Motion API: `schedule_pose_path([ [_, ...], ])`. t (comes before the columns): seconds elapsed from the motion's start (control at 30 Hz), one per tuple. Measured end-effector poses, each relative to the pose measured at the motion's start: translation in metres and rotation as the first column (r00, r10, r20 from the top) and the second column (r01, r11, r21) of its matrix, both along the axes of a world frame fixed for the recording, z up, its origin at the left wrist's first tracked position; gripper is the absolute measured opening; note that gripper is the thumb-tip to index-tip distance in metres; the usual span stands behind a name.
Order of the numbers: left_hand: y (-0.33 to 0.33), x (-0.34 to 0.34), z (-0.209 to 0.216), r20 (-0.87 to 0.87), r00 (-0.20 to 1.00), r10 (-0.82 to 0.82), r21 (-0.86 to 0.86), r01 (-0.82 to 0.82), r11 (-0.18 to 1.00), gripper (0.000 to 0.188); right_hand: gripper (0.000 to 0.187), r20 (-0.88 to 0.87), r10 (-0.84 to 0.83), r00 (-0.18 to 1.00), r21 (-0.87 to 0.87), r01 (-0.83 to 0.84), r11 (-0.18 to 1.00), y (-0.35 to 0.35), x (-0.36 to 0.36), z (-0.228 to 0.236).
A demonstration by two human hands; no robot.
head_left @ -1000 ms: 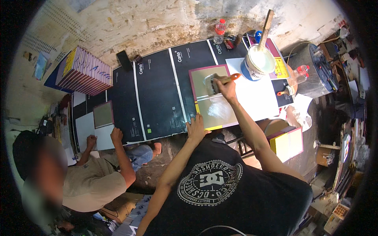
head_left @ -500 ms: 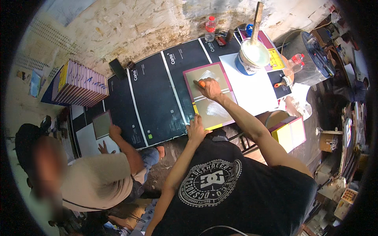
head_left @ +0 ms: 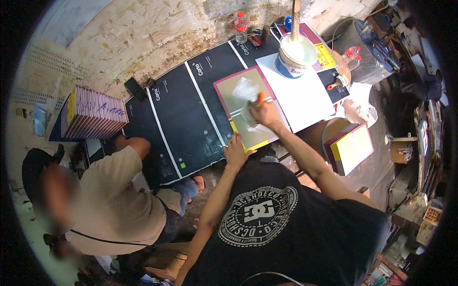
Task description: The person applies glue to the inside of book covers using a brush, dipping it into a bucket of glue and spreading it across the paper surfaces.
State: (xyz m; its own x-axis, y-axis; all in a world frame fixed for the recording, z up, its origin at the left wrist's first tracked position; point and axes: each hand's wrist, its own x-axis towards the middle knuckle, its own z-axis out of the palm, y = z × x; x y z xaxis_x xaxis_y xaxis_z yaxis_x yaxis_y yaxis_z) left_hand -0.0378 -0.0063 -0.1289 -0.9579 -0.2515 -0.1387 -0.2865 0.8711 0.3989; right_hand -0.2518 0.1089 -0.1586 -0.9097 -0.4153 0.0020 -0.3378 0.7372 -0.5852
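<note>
My right hand is closed around an orange-handled brush over an open cover with grey boards and a maroon and yellow border. Streaks of wet white paste lie on the boards, and the brush's bristles are hard to make out. At the cover's near left corner my left hand rests on the edge, its fingers stretched out. Right of the cover lies a large white sheet. On it stands a white and blue bucket of white paste with a wooden stick in it.
A co-worker is on the left, beside a tall stack of books. A bottle with a red cap stands by the wall. On the right are another orange-handled brush, a grey barrel and a yellow-maroon stack.
My right hand has moved the brush toward me and slightly right across the boards. My left hand stays at the corner. The co-worker's arm has shifted toward the book stack.
</note>
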Motion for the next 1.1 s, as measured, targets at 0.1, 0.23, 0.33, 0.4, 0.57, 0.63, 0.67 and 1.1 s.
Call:
schedule_pose_path([
  [0.1, -0.001, 0.004, 0.000, -0.044, 0.999, -0.001, 0.008, 0.001, 1.000, 0.101, 0.047, -0.007, -0.184, 0.983, -0.063, 0.183, 0.981, 0.060, -0.013, 0.041],
  [0.23, 0.000, -0.001, -0.002, -0.055, 0.998, -0.038, 0.027, 0.040, 0.999, 0.102, 0.049, -0.090, -0.343, 0.935, -0.109, 0.334, 0.936, 0.078, -0.012, 0.055],
  [0.33, -0.001, 0.000, -0.002, -0.040, 0.999, -0.036, 0.041, 0.038, 0.998, 0.102, 0.036, 0.075, -0.272, 0.959, -0.240, 0.283, 0.929, 0.018, 0.051, 0.067],
  [0.4, -0.001, 0.001, 0.000, -0.047, 0.998, -0.031, -0.014, 0.031, 0.999, 0.102, 0.035, 0.015, -0.160, 0.987, -0.180, 0.160, 0.971, -0.001, 0.082, 0.054],
  [0.57, 0.000, -0.002, 0.003, -0.023, 0.999, -0.046, 0.004, 0.046, 0.999, 0.104, 0.049, -0.027, -0.317, 0.948, 0.038, 0.318, 0.947, 0.099, 0.051, 0.037],
  [0.63, 0.000, -0.001, -0.002, -0.058, 0.997, -0.049, -0.035, 0.047, 0.998, 0.103, 0.050, -0.043, -0.322, 0.946, 0.054, 0.324, 0.944, 0.121, 0.048, 0.071],
  [0.67, 0.002, -0.003, -0.002, -0.061, 0.997, -0.057, -0.032, 0.056, 0.998, 0.103, 0.050, -0.030, -0.318, 0.948, 0.059, 0.319, 0.946, 0.125, 0.050, 0.085],
  [1.1, 0.003, -0.003, 0.003, -0.042, 0.996, -0.082, -0.059, 0.080, 0.995, 0.094, 0.037, -0.310, -0.326, 0.893, 0.102, 0.372, 0.923, 0.170, 0.040, 0.063],
])
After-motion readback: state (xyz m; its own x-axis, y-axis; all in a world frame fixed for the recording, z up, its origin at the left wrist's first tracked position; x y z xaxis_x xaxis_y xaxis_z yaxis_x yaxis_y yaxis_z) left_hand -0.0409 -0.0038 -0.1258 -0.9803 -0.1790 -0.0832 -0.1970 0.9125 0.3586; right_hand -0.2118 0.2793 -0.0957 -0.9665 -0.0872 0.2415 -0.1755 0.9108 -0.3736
